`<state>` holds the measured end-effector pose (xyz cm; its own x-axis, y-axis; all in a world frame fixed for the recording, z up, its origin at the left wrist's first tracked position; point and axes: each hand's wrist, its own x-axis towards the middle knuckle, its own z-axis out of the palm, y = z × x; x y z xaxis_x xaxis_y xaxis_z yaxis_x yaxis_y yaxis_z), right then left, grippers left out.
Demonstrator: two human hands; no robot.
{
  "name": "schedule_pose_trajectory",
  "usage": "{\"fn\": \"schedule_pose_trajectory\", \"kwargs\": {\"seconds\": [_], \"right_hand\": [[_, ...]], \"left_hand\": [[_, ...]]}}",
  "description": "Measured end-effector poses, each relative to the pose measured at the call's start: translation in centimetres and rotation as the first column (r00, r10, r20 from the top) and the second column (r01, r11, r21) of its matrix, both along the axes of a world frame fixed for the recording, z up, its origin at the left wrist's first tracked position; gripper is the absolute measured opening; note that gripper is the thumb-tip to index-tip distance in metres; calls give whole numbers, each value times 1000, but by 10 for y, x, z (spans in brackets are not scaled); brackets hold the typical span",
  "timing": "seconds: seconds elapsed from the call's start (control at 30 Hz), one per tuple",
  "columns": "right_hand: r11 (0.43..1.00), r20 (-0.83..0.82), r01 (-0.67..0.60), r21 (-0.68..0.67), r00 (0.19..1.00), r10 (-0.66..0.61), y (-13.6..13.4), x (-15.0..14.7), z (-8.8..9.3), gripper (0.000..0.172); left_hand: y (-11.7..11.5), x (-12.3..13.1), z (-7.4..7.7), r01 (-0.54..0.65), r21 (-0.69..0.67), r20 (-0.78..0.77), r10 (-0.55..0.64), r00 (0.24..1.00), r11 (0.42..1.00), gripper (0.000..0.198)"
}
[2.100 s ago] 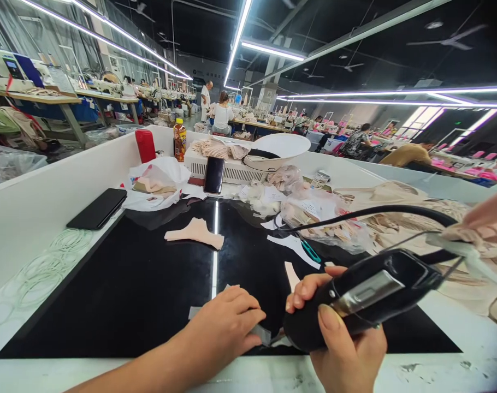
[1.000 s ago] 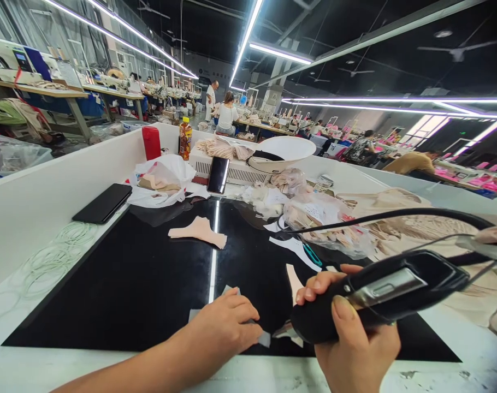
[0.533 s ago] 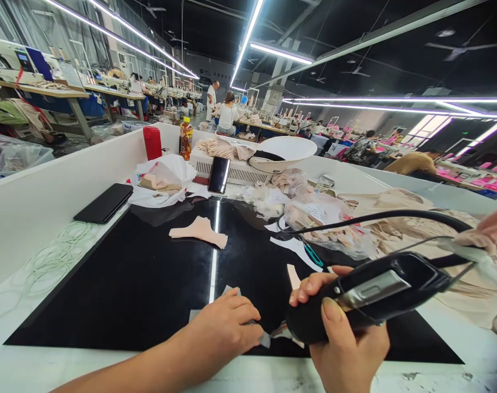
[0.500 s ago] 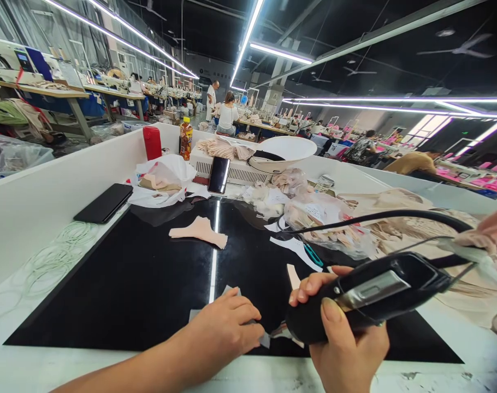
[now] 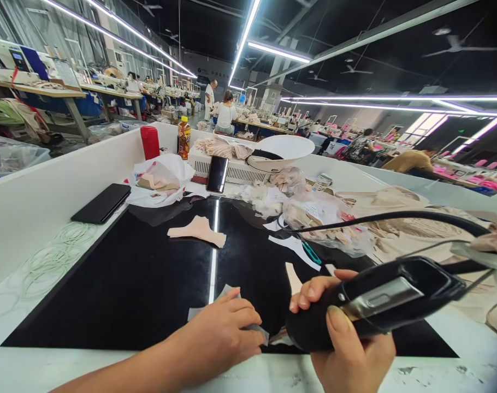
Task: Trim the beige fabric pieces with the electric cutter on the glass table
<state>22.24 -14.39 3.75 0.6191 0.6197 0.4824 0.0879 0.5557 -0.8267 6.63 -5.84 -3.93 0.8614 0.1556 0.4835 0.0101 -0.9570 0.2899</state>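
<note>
My left hand (image 5: 228, 327) presses down with bent, closed fingers on a grey translucent sheet (image 5: 195, 313), whose edges stick out around it. My right hand (image 5: 350, 349) is wrapped around a black corded electric hand tool (image 5: 396, 295) with a metal plate on its side. The tool's rounded front end points left, close to my left fingers; its working tip is hidden. A small light piece (image 5: 280, 337), partly covered, lies between that end and my left hand. Just behind my right fingers is a peach strip (image 5: 293, 278). A peach curved cut piece (image 5: 197, 231) lies farther back.
A shiny black mat (image 5: 121, 295) covers the tabletop. White paper patterns (image 5: 295, 251), teal thread snips (image 5: 311, 253) and bagged pieces (image 5: 326, 218) lie behind and right. The tool's cable (image 5: 396, 215) arches rightward. Left are green cord (image 5: 47, 262) and a black tablet-like case (image 5: 102, 203).
The tool and my right hand have shifted slightly right and down. My left hand stays nearly still on the grey sheet. The whole view has moved a little.
</note>
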Motion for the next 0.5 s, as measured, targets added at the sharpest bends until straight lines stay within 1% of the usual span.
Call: {"fn": "schedule_pose_trajectory", "kwargs": {"seconds": [0.07,0.2,0.3,0.37,0.4,0.5], "right_hand": [[1000,5,-10,-3,1000,10,-1,-1,-1,28],[1000,22,-6,-13,1000,6,-2,-2,-4,24],[1000,27,-18,-20,999,19,-1,-1,-5,25],[999,5,-12,-33,1000,12,-1,0,-2,26],[999,-12,-10,-39,1000,10,0,0,0,27],[999,-84,-8,-32,996,6,5,-5,11,29]], "left_hand": [[1,1,-3,0,-8,-7,0,1000,1000,13],[0,1,-7,5,-32,-20,-6,1000,999,12],[-1,0,-5,14,-60,-25,-15,1000,998,13],[1,-3,3,6,-104,-35,-10,999,995,14],[4,-6,9,-3,-132,-45,-3,999,991,16],[19,-20,38,-61,-219,-75,46,996,974,23]]}}
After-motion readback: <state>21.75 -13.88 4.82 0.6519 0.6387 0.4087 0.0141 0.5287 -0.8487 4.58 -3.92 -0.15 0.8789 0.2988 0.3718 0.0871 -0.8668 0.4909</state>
